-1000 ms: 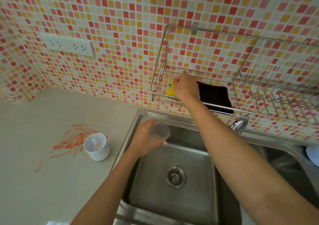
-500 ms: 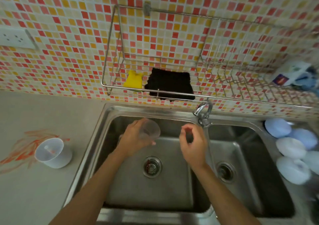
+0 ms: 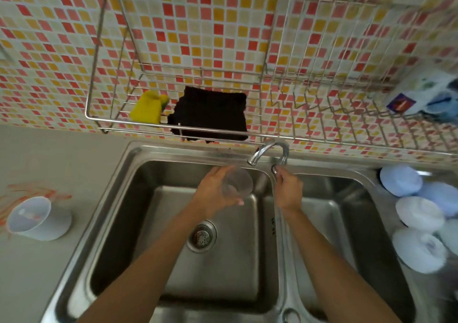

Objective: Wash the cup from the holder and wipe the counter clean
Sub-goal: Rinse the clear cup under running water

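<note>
Left hand [image 3: 215, 193]: fingers curled round a clear plastic cup [image 3: 237, 183], thumb on the near side. The cup is held over the left sink basin [image 3: 148, 213], tilted, with its mouth turned toward the camera and to the right. Its long axis runs roughly from the palm up toward the spout.

Right hand [image 3: 288, 190]: fingers pinched on the tap lever [image 3: 275, 169] at the base of the tap [image 3: 269, 152], on the divider between the two basins. How firm the pinch is cannot be read; the fingertips are partly blurred.

Key relation: the spout end points down-left and sits just above and slightly right of the cup's rim, near but apart. No water stream is visible. Judgement: the step in hand is opening the tap; the cup probably needs a small shift right and toward the wall, mouth up, to catch the flow. The left hand is the nearer one for that.

Outward: a yellow sponge [image 3: 146, 110] and a black cloth [image 3: 210, 114] lie on the wire rack [image 3: 99, 121] above the sink, well apart from both hands. On the worktop [image 3: 62, 154], left of the sink, a white holder [image 3: 37, 219] stands beside an orange smear [image 3: 29, 191]. The wiping part of the task looks not yet done.
</note>
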A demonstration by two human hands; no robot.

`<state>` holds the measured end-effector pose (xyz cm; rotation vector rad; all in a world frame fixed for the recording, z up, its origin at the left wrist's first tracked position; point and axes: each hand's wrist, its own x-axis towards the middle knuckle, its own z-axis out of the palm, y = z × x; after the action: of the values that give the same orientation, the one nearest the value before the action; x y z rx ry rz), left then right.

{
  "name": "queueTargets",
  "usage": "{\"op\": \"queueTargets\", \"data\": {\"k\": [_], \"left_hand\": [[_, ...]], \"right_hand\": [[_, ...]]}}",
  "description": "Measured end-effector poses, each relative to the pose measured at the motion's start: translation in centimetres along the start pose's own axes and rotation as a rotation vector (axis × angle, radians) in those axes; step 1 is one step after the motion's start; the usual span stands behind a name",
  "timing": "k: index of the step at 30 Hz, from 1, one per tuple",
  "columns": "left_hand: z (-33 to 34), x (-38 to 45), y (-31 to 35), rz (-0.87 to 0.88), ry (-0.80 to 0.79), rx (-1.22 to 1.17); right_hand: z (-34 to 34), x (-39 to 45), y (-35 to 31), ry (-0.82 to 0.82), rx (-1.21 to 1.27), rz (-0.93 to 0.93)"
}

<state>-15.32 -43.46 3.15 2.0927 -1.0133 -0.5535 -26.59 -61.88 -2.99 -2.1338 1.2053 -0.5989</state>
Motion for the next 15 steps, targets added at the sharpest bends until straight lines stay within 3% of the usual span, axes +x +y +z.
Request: {"op": "queueTargets", "data": {"k": [6,15], "left_hand": [[1.8,1.0,1.0,-0.002,-0.008,-0.010],[2.7,0.6,1.3,-0.063,0.057,-0.062]], "right_hand": [[0.4,0.4,0.8,-0.155,-0.087,-0.260],[0.6,1.2,1.3,-0.205,-0.086,-0.286]]}}
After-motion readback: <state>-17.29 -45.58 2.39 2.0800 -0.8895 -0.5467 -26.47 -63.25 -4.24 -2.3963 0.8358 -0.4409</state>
